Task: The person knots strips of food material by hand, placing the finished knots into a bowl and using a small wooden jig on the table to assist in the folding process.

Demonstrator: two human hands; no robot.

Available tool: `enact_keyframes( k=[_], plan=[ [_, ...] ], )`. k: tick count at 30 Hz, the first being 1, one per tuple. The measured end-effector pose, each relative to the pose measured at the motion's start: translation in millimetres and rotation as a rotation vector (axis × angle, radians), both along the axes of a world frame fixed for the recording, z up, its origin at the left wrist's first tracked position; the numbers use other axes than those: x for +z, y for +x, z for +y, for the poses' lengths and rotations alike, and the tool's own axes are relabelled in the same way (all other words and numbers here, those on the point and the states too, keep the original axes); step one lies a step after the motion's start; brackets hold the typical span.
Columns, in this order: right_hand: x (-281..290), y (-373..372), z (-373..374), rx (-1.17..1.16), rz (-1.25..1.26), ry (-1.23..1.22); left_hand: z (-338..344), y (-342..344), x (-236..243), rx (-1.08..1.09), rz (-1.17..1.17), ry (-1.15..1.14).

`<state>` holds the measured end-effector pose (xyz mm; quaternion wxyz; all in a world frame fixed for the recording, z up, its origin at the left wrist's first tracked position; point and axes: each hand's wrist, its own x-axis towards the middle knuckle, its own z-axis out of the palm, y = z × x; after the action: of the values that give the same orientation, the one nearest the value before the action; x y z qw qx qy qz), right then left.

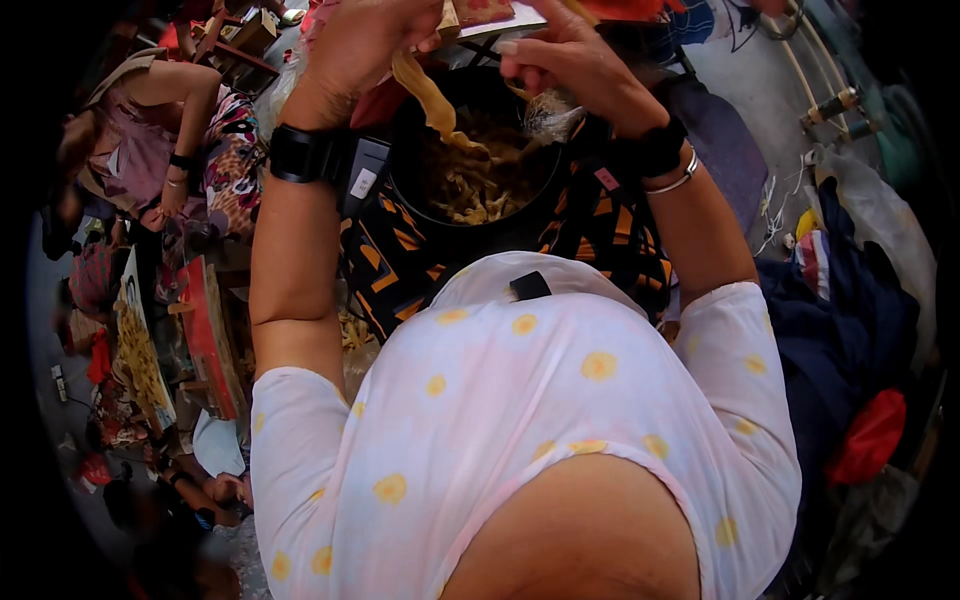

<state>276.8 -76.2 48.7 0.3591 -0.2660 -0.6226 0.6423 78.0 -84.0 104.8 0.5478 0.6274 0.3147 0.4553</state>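
Observation:
At the top edge, my left hand (365, 50) is closed, partly cut off by the picture's edge. A long, flat, yellowish strip (430, 95) hangs from it; what material it is, I cannot tell. Below the strip stands a round black tub (400, 180) between my legs, with a heap of similar yellowish pieces (485, 190) inside. My right hand (580, 70) is above the tub's right side, its fingers bent inward; whatever they may hold is hidden. Crumpled clear plastic (552, 115) lies at the tub's rim under that hand.
Beyond the tub is a small table (500, 25) with a reddish block on it. At left, another person (150, 130) sits near a board of yellowish pieces (140, 345) and a red-topped bench (207, 335). Dark blue cloth (840, 310) and a red bag (868, 437) lie at right.

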Motion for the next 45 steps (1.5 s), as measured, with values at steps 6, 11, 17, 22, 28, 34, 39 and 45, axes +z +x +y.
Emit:
enact_keyframes(
  k=[6, 11, 17, 22, 28, 34, 39, 45],
  plan=[
    [-7, 1, 0, -0.066, 0.504, -0.176, 11, 1, -25, 0.121, 0.331, 0.249],
    [-9, -3, 13, -0.146, 0.697, 0.002, 7, 7, -62, 0.073, 0.364, 0.024],
    [15, 2, 23, -0.111, 0.551, 0.090, 8, 15, -85, -0.302, 0.408, -0.096],
    [31, -12, 36, 0.013, 0.316, 0.144, 27, -7, -61, -0.221, 0.054, 0.042],
    [8, -56, 48, 0.370, -0.178, 0.292, 19, -21, -40, 0.066, -0.235, 0.118],
    [-24, -60, 63, 0.283, -0.115, -0.172, 58, -13, -72, 0.370, -0.909, -0.268],
    [-18, -89, 72, 0.394, -0.036, -0.228, 47, -30, -79, 0.578, -0.723, -0.014],
    [-39, -93, 92, 0.305, 0.089, -0.321, 60, -22, -86, 0.642, -0.622, 0.069]
  ],
)
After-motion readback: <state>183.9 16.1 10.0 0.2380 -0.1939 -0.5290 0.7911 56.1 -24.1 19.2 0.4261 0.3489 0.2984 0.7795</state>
